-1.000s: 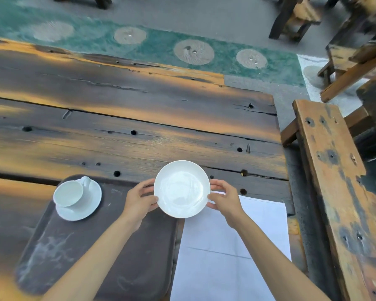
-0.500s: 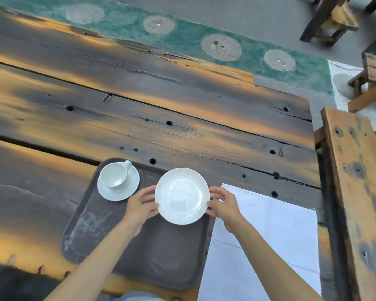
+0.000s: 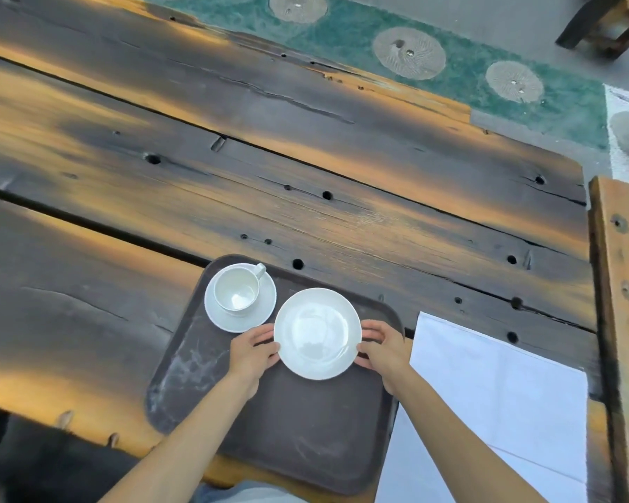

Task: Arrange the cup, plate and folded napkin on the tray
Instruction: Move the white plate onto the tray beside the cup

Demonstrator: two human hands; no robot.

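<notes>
Since a second ago I've carried the plate (image 3: 317, 332) from over the tray's right edge to fully above the tray (image 3: 269, 422), in its far right part, close beside the saucer (image 3: 266, 306); whether it touches the tray surface yet I cannot tell. My left hand (image 3: 249, 352) grips the plate's left rim with curled fingers, thumb on the near edge, and my right hand (image 3: 384, 348) grips the right rim the same way. The cup (image 3: 237, 288) stands upright on its saucer in the tray's far left corner, handle pointing to the far right. The white napkin (image 3: 487, 401) lies spread on the table (image 3: 233, 157) just right of the tray, off it, with a crease across it. A bench (image 3: 621, 285) runs along the table's right side.
</notes>
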